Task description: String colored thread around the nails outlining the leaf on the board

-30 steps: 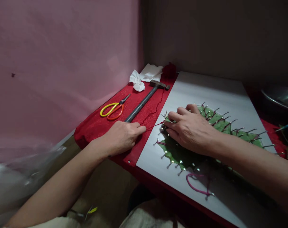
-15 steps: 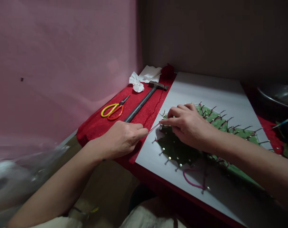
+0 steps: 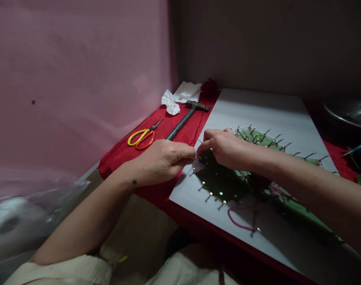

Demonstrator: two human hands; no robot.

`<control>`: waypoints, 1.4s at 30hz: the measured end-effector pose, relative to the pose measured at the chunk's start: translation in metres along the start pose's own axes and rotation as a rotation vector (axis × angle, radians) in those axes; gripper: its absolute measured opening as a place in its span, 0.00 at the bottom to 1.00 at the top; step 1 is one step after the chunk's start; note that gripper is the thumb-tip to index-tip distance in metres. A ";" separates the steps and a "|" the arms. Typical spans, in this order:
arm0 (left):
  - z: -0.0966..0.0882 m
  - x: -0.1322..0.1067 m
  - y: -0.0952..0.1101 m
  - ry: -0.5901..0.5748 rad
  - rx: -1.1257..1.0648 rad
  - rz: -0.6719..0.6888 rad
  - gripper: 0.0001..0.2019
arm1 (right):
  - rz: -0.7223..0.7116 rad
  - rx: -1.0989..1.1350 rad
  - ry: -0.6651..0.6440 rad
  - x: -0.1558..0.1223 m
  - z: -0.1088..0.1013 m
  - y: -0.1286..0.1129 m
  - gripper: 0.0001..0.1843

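My left hand (image 3: 168,160) is closed in a pinch on a thin red yarn (image 3: 196,158), off the board's left edge. A short length of it runs taut to the fingertips of my right hand (image 3: 223,147), which are bent together on the yarn beside a nail. Beneath my right hand and forearm lies a green shape (image 3: 224,178) on a white board (image 3: 257,113). Several upright nails (image 3: 211,194) ring the shape, some wound with purple-red yarn. A loose purple yarn loop (image 3: 236,225) reaches a nail near the front edge. My right hand hides part of the shape.
Left of the board, on the red cloth (image 3: 121,158), lie yellow-and-orange-handled scissors (image 3: 143,136) and a hammer (image 3: 183,122). Behind them are crumpled white tissue (image 3: 170,103) and a red yarn ball (image 3: 209,87). A metal bowl (image 3: 346,118) stands at right. A pink wall (image 3: 79,79) borders the left.
My left hand has moved right and slightly up, close to my right fingertips. The yarn span between them is shorter. My right fingers have gone from an extended index finger to a bent pinch.
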State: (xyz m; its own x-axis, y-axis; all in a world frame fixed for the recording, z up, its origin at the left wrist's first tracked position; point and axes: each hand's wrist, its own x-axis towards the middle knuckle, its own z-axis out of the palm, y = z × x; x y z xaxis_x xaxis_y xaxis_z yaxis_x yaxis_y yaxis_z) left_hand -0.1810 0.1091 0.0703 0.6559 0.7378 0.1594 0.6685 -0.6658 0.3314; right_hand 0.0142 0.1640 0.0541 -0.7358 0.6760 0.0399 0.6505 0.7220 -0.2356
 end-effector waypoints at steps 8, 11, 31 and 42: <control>-0.004 0.019 -0.003 0.039 -0.186 -0.086 0.07 | 0.003 0.083 -0.064 0.007 -0.008 0.003 0.27; -0.006 0.018 -0.004 0.013 -0.233 -0.088 0.06 | -0.002 0.092 -0.108 0.009 -0.011 0.003 0.26; -0.024 0.027 -0.011 -0.170 -0.211 -0.046 0.07 | -0.073 0.119 -0.049 0.005 -0.004 0.016 0.24; -0.024 0.033 -0.019 -0.104 -0.313 -0.156 0.07 | -0.068 0.248 -0.121 0.011 -0.012 0.012 0.21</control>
State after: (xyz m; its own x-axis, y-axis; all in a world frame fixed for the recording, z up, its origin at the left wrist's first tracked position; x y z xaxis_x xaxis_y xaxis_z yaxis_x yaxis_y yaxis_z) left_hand -0.1804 0.1490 0.0917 0.5977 0.8017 -0.0055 0.6338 -0.4683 0.6156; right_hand 0.0162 0.1823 0.0635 -0.8028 0.5943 -0.0491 0.5442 0.6966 -0.4675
